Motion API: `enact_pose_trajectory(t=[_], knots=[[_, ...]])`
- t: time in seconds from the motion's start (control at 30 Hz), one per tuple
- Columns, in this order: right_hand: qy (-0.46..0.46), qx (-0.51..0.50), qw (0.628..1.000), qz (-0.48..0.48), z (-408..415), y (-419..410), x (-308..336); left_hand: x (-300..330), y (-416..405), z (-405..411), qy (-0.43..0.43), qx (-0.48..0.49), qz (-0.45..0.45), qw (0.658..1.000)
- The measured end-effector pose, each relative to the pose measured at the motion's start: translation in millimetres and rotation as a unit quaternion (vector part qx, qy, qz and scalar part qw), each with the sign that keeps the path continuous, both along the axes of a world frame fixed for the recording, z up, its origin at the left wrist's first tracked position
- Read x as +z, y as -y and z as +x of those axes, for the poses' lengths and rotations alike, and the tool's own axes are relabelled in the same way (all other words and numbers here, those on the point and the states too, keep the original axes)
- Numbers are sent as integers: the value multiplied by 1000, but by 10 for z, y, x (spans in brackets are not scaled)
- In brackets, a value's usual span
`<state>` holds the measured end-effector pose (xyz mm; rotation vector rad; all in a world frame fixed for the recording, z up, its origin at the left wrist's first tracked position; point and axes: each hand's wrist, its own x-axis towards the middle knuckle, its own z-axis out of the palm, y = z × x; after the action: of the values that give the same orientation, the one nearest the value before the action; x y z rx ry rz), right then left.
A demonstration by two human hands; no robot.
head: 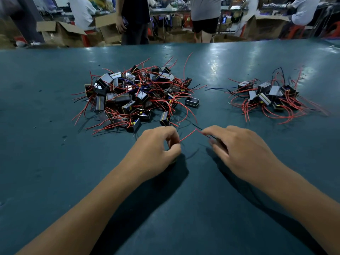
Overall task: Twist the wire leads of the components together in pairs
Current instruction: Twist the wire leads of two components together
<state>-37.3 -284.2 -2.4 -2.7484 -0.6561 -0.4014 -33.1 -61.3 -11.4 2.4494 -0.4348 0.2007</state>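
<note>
Red wire (187, 135) spans between hands, near side of big pile (136, 96); left hand (156, 148) pinches low end, right hand (237, 146) pinches raised end w/ black wire.

left hand (156, 144): fingertips curled under; whatever it holds besides the red lead (186, 136) is hidden by the palm.
right hand (237, 144): fingertips motion-blurred; grip on the lead cannot be read; the dark object under the fingers is indistinct.
large pile (136, 96): lower components buried; leads too tangled to trace.
small pile (270, 96): pairing of leads too fine to tell.
desk (46, 144): cut off left, right and near.
people, far side (135, 19): cropped above the torso by the top edge.
</note>
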Motion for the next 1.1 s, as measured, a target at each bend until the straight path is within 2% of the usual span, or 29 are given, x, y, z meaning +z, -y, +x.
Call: enact_pose_trajectory(t=[0.13,0.23,0.43,0.57,0.77,0.9,1.1], knots=[[-6,6,999,35,10,0,-7,0,-25,-1,6,4,34,999],[-4,15,998,68,33,1,-39,46,-81,-24,-28,-18,35,999],[-6,27,991,128,55,-4,-64,81,-87,-43,-71,-34,-66,995],[2,36,989,145,38,-12,-43,82,-48,-67,-57,-50,-92,993],[-1,55,988,147,34,-20,-41,60,-11,-61,-84,-42,-136,986],[-35,76,976,200,34,-42,-68,61,-6,-74,-77,-53,-133,987],[-117,55,936,328,57,-69,-115,72,-2,-87,-74,-64,-172,980]])
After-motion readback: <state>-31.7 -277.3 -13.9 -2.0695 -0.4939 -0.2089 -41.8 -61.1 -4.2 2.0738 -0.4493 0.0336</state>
